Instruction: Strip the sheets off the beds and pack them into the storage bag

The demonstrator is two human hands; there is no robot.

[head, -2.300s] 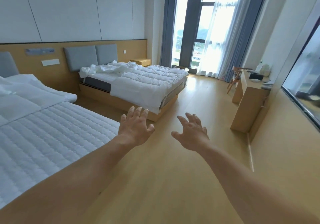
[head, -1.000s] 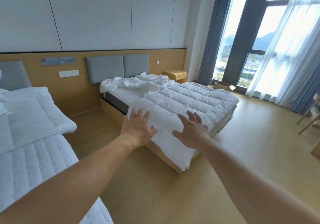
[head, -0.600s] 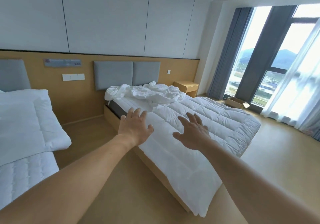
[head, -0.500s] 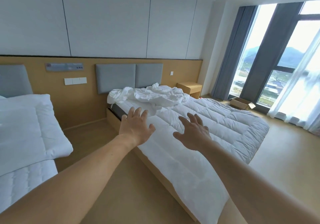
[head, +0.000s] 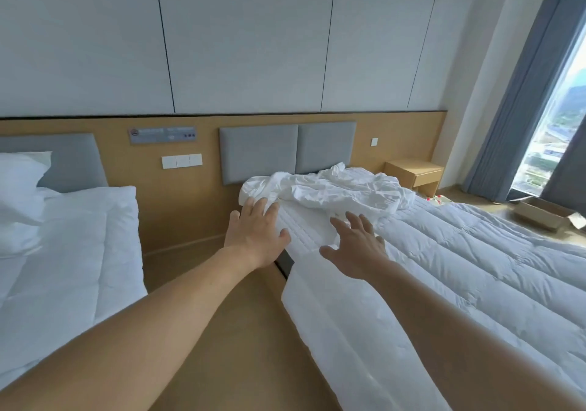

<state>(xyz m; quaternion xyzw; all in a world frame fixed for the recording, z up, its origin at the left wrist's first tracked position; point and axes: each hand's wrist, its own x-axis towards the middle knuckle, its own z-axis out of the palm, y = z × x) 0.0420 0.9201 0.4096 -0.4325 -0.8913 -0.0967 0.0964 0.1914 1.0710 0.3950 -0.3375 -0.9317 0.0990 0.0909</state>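
Observation:
A crumpled white sheet (head: pixel 333 193) lies bunched at the head of the right bed (head: pixel 304 236), just below the grey headboard. A white quilted duvet (head: pixel 459 271) covers the rest of that bed and hangs over its near side. My left hand (head: pixel 253 236) reaches forward, fingers spread, its fingertips at the sheet's left end. My right hand (head: pixel 355 245) is stretched out beside it, fingers apart, over the bare mattress strip just short of the sheet. Both hands hold nothing. No storage bag is in view.
A second bed (head: pixel 63 252) with white duvet and pillow (head: pixel 19 188) stands at left, across a narrow wooden-floor aisle (head: pixel 222 331). A wooden nightstand (head: pixel 415 174) sits beyond the right bed. An open cardboard box (head: pixel 542 214) lies on the floor by the window and grey curtains.
I have walked up the aisle toward the right bed's head. The crumpled sheet is much nearer, and both open hands have come up to it.

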